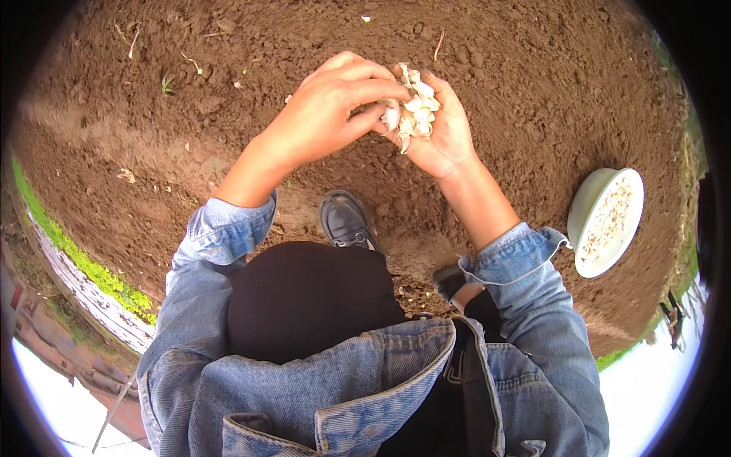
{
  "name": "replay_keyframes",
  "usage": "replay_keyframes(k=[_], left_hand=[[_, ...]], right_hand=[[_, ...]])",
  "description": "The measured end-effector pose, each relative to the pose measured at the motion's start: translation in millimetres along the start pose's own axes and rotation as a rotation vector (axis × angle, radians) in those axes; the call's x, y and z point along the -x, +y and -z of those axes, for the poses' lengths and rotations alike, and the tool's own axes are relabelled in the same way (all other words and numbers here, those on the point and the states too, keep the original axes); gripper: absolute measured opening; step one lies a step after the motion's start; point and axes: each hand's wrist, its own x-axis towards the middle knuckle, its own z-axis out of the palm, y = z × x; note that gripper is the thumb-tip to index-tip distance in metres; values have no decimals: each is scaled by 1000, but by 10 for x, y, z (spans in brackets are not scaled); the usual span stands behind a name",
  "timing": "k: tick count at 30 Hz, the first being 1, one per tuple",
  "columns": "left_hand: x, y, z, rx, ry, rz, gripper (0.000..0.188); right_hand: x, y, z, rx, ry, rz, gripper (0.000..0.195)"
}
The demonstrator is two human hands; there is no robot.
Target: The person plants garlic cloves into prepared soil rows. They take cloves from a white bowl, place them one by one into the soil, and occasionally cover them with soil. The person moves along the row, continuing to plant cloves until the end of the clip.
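A pile of whitish garlic cloves (421,108) rests in the cupped palm of my right hand (451,134), held up above the brown soil. My left hand (337,105) reaches over from the left, its thumb and fingers on the cloves at the pile's near left side. One purplish-white clove (390,117) shows right at my left thumb tip. The left fingertips are partly hidden among the cloves, as are several of the right fingers behind them.
A white basin (578,220) with many small cloves or bits in it stands tilted in view on the soil (531,114) at right. My black shoe (344,220) is planted below my hands. Single cloves, dry stalks and a small green sprout (167,84) dot the ground. Green plants (85,251) edge the left.
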Motion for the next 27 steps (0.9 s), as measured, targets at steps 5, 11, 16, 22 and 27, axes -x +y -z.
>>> replay_keyframes(k=[5, 11, 16, 22, 27], left_hand=[[-85, 95, -36, -117, -86, -3, 30], [-75, 191, -45, 170, -59, 265, 25], [-161, -609, 191, 145, 235, 477, 17], [-336, -2011, 71, -284, 264, 613, 17], [-576, -2377, -139, -572, 139, 508, 17]], right_hand=[[66, -9, 86, -60, -13, -15, 40], [116, 1, 173, -97, 0, -37, 40], [163, -72, 202, -119, 6, -34, 41], [171, -120, 273, -130, 7, -27, 42], [189, -197, 291, -125, 68, -11, 39]])
